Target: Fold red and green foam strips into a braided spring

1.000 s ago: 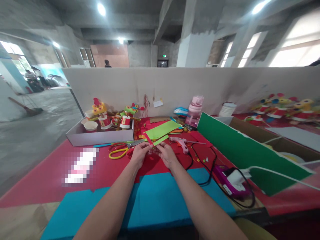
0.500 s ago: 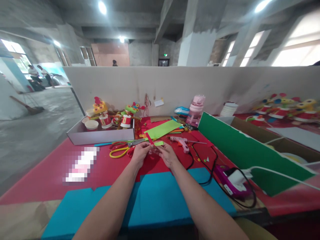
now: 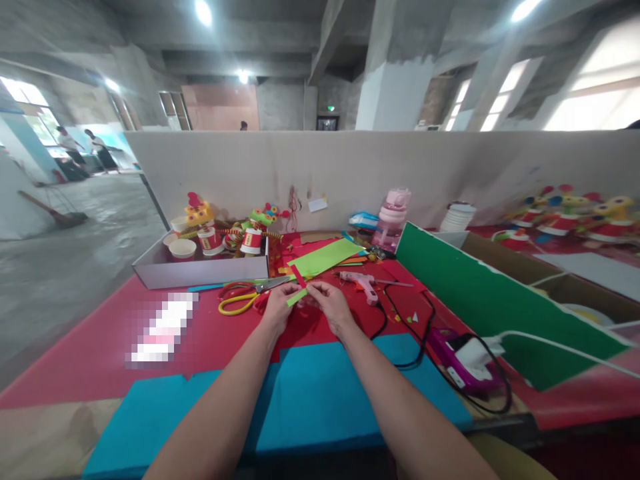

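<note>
Over the red tabletop, my left hand (image 3: pixel 280 308) and my right hand (image 3: pixel 330 307) are close together, fingers closed in a pinch. Between them a narrow red paper strip (image 3: pixel 298 275) sticks up and away, its lower end at my left fingertips. A short light-green paper strip (image 3: pixel 296 298) crosses the red one and slants down toward my left thumb, with its upper end in my right fingertips. Where the two strips meet is partly covered by fingers. Scissors with yellow handles (image 3: pixel 237 306) lie just left of my left hand. A pink glue gun (image 3: pixel 367 290) rests right of my right hand.
Beyond my hands lies a green paper sheet (image 3: pixel 327 257). A white box (image 3: pixel 205 272) with paper cups and figures stands back left. A green-sided box (image 3: pixel 490 307) borders the right, beside a purple power strip (image 3: pixel 463 367) with cables. Blue board (image 3: pixel 320 407) lies under my forearms.
The green strip has swung from the right side over to the left, now slanting down across the red strip. My right fingertips have come closer to my left ones.
</note>
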{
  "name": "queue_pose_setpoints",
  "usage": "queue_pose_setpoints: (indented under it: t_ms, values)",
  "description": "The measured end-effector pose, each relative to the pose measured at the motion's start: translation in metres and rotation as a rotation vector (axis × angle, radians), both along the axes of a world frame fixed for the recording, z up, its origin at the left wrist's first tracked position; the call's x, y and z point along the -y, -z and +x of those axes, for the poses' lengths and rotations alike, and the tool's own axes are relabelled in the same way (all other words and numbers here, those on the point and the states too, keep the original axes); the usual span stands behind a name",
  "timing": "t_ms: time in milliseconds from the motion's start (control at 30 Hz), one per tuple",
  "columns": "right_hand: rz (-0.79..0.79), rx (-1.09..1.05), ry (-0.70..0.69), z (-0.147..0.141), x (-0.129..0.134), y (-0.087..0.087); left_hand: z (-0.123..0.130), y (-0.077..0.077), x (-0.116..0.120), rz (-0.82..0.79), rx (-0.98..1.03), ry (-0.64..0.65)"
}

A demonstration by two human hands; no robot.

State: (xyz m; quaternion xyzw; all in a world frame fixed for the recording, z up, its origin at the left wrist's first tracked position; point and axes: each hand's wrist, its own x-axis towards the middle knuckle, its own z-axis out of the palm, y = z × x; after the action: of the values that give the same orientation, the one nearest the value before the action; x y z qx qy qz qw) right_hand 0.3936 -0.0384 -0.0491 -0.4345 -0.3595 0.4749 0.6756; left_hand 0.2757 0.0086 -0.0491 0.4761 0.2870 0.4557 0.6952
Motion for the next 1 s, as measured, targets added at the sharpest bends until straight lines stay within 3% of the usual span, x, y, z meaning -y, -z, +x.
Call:
queue_pose_setpoints:
  t_ms: [367, 600, 1000]
  values:
    - [0.023, 0.094, 0.116, -0.001, -0.003, 0.003, -0.001, 0.0, 0.0, 0.011, -0.031, 0.022]
    - [0.092, 0.26, 0.199, -0.001, 0.0, -0.001, -0.001, -0.002, 0.001, 0.043, -0.049, 0.004]
    - [0.059, 0.068, 0.238, 0.001, -0.005, 0.004, 0.003, -0.008, 0.011, 0.163, -0.113, 0.065]
